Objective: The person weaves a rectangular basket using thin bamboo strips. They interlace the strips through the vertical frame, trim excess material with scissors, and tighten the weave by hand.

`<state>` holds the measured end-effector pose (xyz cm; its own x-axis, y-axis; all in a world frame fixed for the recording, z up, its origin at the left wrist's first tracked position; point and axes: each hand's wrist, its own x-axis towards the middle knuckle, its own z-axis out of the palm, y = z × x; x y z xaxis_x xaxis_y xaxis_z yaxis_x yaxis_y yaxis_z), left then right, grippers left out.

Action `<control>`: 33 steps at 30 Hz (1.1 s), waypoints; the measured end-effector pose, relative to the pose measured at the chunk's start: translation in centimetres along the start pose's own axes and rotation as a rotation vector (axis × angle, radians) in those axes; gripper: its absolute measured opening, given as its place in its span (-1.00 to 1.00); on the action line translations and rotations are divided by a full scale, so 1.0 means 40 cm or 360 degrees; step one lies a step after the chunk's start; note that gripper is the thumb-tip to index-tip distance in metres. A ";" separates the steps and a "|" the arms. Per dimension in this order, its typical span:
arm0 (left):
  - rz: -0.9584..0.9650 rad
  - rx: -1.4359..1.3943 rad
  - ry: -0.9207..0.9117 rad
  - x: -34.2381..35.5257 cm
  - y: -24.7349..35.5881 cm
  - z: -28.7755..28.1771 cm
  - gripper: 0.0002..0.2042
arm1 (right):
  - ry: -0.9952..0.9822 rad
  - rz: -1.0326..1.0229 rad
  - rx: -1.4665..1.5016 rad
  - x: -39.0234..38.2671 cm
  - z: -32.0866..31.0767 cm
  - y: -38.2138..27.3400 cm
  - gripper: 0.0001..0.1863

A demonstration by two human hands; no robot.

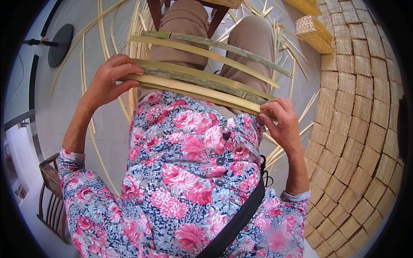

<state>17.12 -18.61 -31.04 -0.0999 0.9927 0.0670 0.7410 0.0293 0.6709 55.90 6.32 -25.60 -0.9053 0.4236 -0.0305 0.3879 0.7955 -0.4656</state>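
Several flat bamboo strips (193, 88) lie crosswise over my thighs, some pale yellow, some with mottled green skin. My left hand (115, 78) grips the left ends of the nearest bundle, thumb beneath and fingers on top. My right hand (277, 114) has its fingers closed on the right end of the same bundle, close to my hip. Beyond the bundle, a thin yellow strip (202, 56) and a green-skinned strip (232, 53) rest separately across my knees, apart from both hands.
Long loose splints (103, 34) lie on the grey floor around my legs. Many stacked woven blocks (352, 112) cover the right side, with yellow woven pieces (312, 32) at upper right. A wooden chair (53, 193) stands at lower left, a round black base (60, 45) at upper left.
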 end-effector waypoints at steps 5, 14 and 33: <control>-0.0189 -0.0467 -0.0043 0.002 -0.003 0.006 -0.80 | -0.0001 -0.0002 -0.0017 0.006 -0.003 -0.006 -0.74; -0.0047 0.0010 0.0099 0.038 0.034 -0.037 -0.94 | -0.0006 0.0027 -0.0018 0.019 -0.034 0.016 -0.87; 0.0619 0.0562 0.0444 0.179 0.060 -0.410 -0.80 | -0.0041 0.0213 0.0662 0.069 -0.160 0.012 -0.60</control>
<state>7.29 -13.36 -16.85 0.0880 0.8715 0.4824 0.9295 -0.2460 0.2748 54.68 10.64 -20.25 -0.8578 0.4961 -0.1342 0.4041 0.4896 -0.7727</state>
